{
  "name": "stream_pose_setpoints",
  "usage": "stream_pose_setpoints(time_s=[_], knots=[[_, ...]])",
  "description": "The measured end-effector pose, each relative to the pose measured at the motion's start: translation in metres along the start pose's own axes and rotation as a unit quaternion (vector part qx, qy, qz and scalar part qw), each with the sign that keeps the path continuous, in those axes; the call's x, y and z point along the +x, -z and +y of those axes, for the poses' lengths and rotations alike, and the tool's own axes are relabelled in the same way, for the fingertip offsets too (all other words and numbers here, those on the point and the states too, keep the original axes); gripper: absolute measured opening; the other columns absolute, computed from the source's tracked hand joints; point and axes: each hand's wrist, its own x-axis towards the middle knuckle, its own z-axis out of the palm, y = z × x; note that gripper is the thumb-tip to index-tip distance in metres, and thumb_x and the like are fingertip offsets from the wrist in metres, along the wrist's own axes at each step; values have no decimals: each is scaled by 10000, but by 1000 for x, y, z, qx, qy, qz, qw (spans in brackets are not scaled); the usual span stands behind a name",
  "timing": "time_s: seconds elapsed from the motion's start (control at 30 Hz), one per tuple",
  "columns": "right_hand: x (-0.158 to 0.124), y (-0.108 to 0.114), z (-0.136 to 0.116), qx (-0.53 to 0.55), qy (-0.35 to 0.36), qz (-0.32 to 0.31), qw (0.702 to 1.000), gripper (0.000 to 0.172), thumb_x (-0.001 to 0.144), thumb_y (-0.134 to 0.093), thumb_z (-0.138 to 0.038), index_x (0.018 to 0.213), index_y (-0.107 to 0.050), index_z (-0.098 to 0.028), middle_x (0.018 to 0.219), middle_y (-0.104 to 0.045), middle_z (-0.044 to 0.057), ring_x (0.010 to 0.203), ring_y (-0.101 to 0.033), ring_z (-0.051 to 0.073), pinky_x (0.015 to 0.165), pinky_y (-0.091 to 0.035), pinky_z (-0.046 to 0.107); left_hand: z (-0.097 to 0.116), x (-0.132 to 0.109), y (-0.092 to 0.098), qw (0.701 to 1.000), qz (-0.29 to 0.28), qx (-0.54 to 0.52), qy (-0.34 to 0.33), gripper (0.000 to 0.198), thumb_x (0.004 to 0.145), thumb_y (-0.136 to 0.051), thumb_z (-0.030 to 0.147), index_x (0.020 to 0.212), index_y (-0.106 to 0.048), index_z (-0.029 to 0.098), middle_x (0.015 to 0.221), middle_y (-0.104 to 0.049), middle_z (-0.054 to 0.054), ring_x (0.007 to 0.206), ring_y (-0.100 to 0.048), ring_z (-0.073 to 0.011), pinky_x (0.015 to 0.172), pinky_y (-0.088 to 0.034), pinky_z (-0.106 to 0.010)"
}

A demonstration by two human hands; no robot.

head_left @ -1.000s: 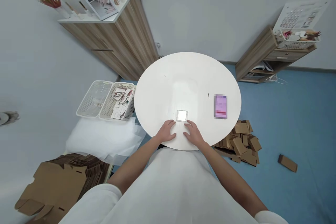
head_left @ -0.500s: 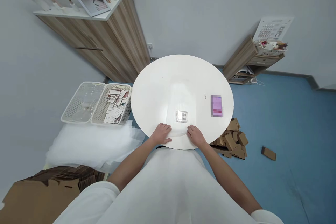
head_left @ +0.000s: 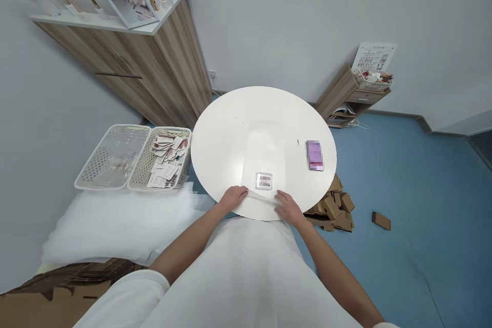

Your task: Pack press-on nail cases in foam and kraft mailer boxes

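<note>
A small clear plastic box lies on a thin white sheet spread over the round white table. My left hand and my right hand are at the table's near edge, just below the box. The fingers of both are curled on the sheet's near edge, which is lifted slightly between them. Neither hand touches the box.
A purple blurred flat item lies on the table's right side. At left stand two white baskets, one holding several packets, over a pile of white sheets. Flat cardboard lies near left; small cardboard boxes lie on the blue floor.
My hands drew back from beside the clear box to the table's near edge and closed on the sheet's edge, raising it a little. The view shifted rightward.
</note>
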Motion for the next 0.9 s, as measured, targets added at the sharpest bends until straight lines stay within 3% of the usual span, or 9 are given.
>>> stream_pose_setpoints(time_s=[0.07, 0.13, 0.27, 0.47, 0.6, 0.7, 0.77, 0.9], knots=[[7, 3, 2, 42, -54, 27, 997, 302, 831, -373, -356, 1037, -532, -203, 1155, -534, 86, 1079, -473, 211, 897, -386, 375, 2, 7, 5, 998, 17, -47, 35, 274, 839, -339, 365, 851, -575, 227, 746, -619, -7, 685, -555, -160, 638, -391, -258], [17, 9, 3, 75, -105, 41, 991, 292, 839, -337, -368, 934, -561, -207, 995, -608, 65, 933, -548, 200, 820, -426, 353, 4, 15, 10, 994, 32, -85, 60, 280, 821, -357, 393, 785, -573, 217, 697, -603, 4, 630, -534, -144, 601, -383, -245], [40, 21, 4, 96, -152, 49, 983, 281, 821, -338, -391, 813, -560, -219, 798, -633, 23, 737, -573, 177, 669, -448, 299, 6, 34, 17, 984, 61, -141, 89, 271, 799, -375, 379, 722, -561, 197, 693, -597, 3, 622, -509, -131, 586, -385, -238], [63, 17, 9, 36, -197, 77, 977, 241, 801, -337, -349, 752, -535, -220, 707, -603, 9, 644, -555, 160, 559, -417, 259, 1, 51, 14, 981, 67, -86, 162, 222, 786, -377, 309, 668, -528, 196, 656, -565, 0, 608, -503, -138, 541, -364, -250], [65, 4, 8, -36, -222, 95, 970, 258, 810, -318, -317, 930, -517, -204, 806, -591, 60, 691, -552, 193, 541, -405, 288, 0, 52, 8, 985, 54, 3, 166, 181, 793, -377, 279, 724, -522, 194, 737, -570, -27, 672, -516, -164, 560, -360, -275], [65, -3, 3, -120, -187, 142, 965, 377, 811, -337, -241, 1174, -398, -160, 1064, -528, 148, 936, -515, 255, 703, -415, 361, 2, 52, 6, 984, 48, 91, 143, 158, 796, -383, 257, 770, -523, 189, 802, -561, -55, 751, -513, -195, 628, -368, -310], [66, -4, -1, -174, -135, 149, 964, 429, 799, -335, -139, 1226, -358, -170, 1222, -435, 160, 1110, -414, 279, 856, -340, 421, 4, 53, 6, 983, 55, 125, 123, 155, 796, -387, 240, 836, -527, 187, 860, -556, -70, 808, -505, -212, 674, -368, -333], [69, -2, -7, -210, 3, 59, 976, 463, 755, -299, 13, 1108, -470, -233, 1333, -379, 73, 1245, -289, 235, 957, -231, 434, 7, 53, 6, 983, 84, 150, 68, 272, 782, -400, 165, 1034, -494, 197, 1040, -534, -91, 952, -479, -233, 764, -354, -359]])
